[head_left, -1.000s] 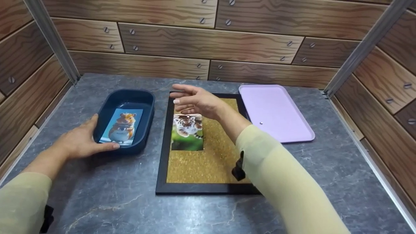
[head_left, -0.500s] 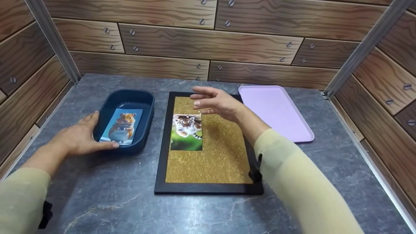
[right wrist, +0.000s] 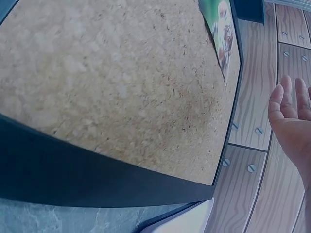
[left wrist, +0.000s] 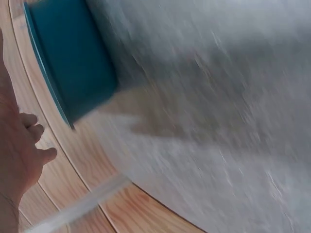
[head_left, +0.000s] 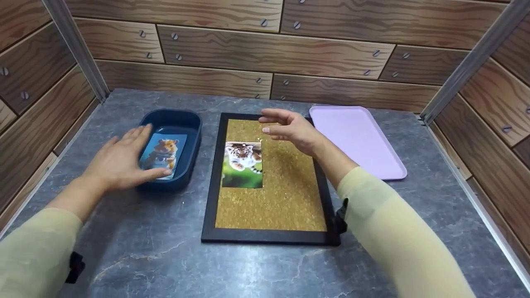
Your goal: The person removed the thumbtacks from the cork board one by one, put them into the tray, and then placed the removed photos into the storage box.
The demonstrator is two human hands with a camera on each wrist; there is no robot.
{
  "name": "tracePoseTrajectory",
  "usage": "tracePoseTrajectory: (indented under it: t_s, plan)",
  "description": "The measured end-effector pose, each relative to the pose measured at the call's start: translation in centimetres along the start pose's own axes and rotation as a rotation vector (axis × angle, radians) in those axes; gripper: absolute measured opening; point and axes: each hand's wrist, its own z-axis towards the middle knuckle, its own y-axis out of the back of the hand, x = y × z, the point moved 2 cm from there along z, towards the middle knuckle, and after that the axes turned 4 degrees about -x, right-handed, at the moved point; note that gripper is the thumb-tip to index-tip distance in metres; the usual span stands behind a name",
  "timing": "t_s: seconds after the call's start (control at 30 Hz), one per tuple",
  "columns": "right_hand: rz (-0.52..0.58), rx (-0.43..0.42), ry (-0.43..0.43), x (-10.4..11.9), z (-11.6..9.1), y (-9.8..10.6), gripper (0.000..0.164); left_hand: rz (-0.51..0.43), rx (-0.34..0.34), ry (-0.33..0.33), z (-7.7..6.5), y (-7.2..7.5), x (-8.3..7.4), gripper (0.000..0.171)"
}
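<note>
My left hand (head_left: 124,159) hovers over the near left side of a dark blue rectangular bin (head_left: 192,159), fingers spread and holding nothing. In the left wrist view, that hand is apart from the bin wall (left wrist: 73,53). Inside the bin lies a picture card of a hamster (head_left: 165,149), partly covered by the thumb. A tiger cub picture (head_left: 242,165) lies on the left half of a black-framed corkboard (head_left: 281,198), with a small pin at its top edge. Above the board's upper right part hangs my right hand (head_left: 294,128), fingers loosely extended, nothing in it.
A shallow lilac tray (head_left: 356,136) stands right of the corkboard, close to its upper right corner and partly hidden by my right forearm. Plank-patterned walls (head_left: 232,49) enclose the grey marbled table (head_left: 165,265) at the back and both sides.
My right hand has drawn back to the right, from over the tiger picture. My left hand has lifted off the bin's rim and shifted inward over it.
</note>
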Motion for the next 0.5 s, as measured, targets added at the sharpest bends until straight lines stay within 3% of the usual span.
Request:
tracePoseTrajectory:
  t_s: [0.3, 0.5]
  plan:
    - [-0.091, -0.01, 0.031, -0.9, -0.5, 0.5, 0.062, 0.04, -0.115, -0.23, 1.1, -1.6, -5.7, 0.121]
    - [-0.104, -0.006, 0.069, -0.9, -0.4, 0.1, 0.061, 0.04, -0.119, -0.333, 1.4, -2.6, -8.7, 0.113]
